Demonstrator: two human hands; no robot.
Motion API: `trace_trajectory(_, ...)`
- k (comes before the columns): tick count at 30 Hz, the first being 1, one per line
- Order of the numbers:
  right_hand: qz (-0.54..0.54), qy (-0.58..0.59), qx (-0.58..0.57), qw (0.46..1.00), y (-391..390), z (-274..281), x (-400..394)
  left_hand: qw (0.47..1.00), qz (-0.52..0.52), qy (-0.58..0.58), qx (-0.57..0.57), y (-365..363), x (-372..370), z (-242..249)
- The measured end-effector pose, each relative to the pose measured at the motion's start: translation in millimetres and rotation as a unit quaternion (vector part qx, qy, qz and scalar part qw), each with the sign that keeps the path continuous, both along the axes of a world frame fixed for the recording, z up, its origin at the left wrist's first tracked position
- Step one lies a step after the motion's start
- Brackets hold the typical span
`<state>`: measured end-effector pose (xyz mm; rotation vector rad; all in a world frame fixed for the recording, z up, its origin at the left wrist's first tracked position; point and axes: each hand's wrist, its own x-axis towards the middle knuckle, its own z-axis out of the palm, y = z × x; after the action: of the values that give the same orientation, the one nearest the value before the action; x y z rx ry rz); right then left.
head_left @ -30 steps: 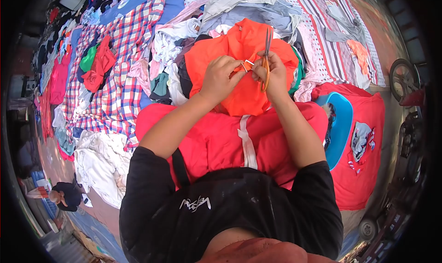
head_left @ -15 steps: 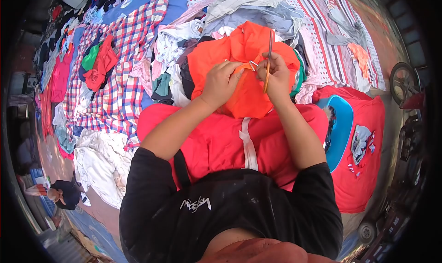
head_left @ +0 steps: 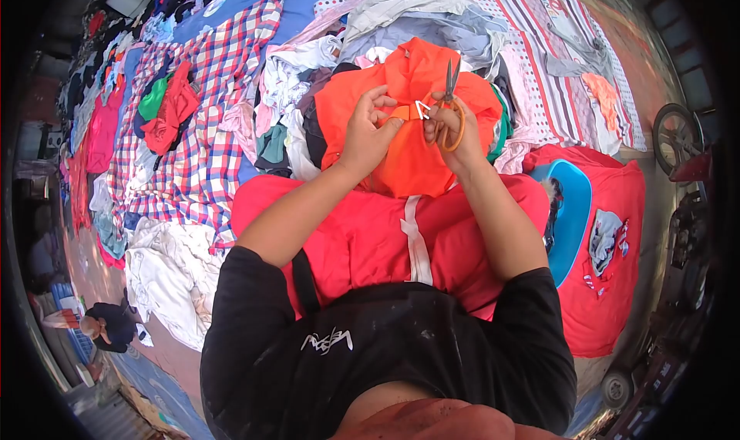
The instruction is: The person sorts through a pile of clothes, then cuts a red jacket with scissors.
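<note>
A bright orange garment (head_left: 416,166) lies bunched over my lap and the pile in front of me. My left hand (head_left: 368,132) is at its left, the thumb against a folded orange band and the fingers bent around its edge. A short white cord (head_left: 422,109) sticks out at the end of that band, between both hands. Scissors (head_left: 452,82) with orange handles rest in my right hand (head_left: 458,139), blades pointing up and away from me. The fingertips of that hand are right beside the white cord.
Heaped clothes (head_left: 289,78) surround the garment, with a checkered cloth (head_left: 208,124) to the left. At my right, a blue basin (head_left: 572,216) stands by a red cloth (head_left: 617,309) with scraps on it. A person (head_left: 112,324) is at the far lower left.
The scissors have turned in my right hand, so their handle loops and both blades now show. My left fingers have lifted and spread slightly from the orange band.
</note>
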<state>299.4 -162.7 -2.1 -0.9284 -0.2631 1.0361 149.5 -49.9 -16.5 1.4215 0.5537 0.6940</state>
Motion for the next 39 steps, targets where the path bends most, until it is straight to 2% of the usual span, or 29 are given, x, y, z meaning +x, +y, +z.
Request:
trace_trajectory(3,0.016,-0.062,0.020,0.998,-2,1,0,0.963,-0.030,0.031,0.265,1,-2,15)
trace_trajectory(6,0.033,-0.178,0.037,0.983,-4,-2,-4,0.918,0.009,0.048,0.393,-8,2,28)
trace_trajectory(9,0.078,-0.261,0.030,0.962,-6,0,-10,0.916,-0.038,0.134,0.376,-3,-1,18)
trace_trajectory(11,0.129,-0.288,0.033,0.948,-8,0,-9,0.943,-0.024,0.110,0.315,-3,-2,11)
trace_trajectory(14,0.036,-0.341,0.015,0.939,-1,-10,-5,0.959,-0.015,0.087,0.270,-4,-2,11)
trace_trajectory(17,0.053,-0.438,0.006,0.897,2,-11,-4,0.972,-0.026,0.061,0.223,0,-2,8)
trace_trajectory(20,0.087,-0.560,-0.013,0.824,-1,-1,-6,0.984,-0.077,0.062,0.151,5,-7,10)
trace_trajectory(23,0.039,-0.604,0.012,0.796,1,-1,-9,0.982,-0.119,0.075,0.124,11,-10,1)
trace_trajectory(26,-0.025,-0.502,-0.050,0.863,2,-16,-5,0.987,-0.124,0.080,0.071,9,-10,-3)
trace_trajectory(28,-0.128,-0.392,-0.063,0.909,6,-19,8,0.991,-0.116,0.065,0.030,9,-10,-3)
trace_trajectory(32,-0.302,-0.155,-0.069,0.938,-5,-6,39,0.993,-0.111,0.019,-0.027,18,-7,-12)
trace_trajectory(36,-0.411,-0.177,-0.068,0.892,-19,9,73,0.987,-0.087,0.004,-0.132,17,-6,-14)
trace_trajectory(39,-0.276,-0.266,-0.016,0.923,-18,25,58,0.991,-0.109,0.011,-0.081,16,-5,-13)
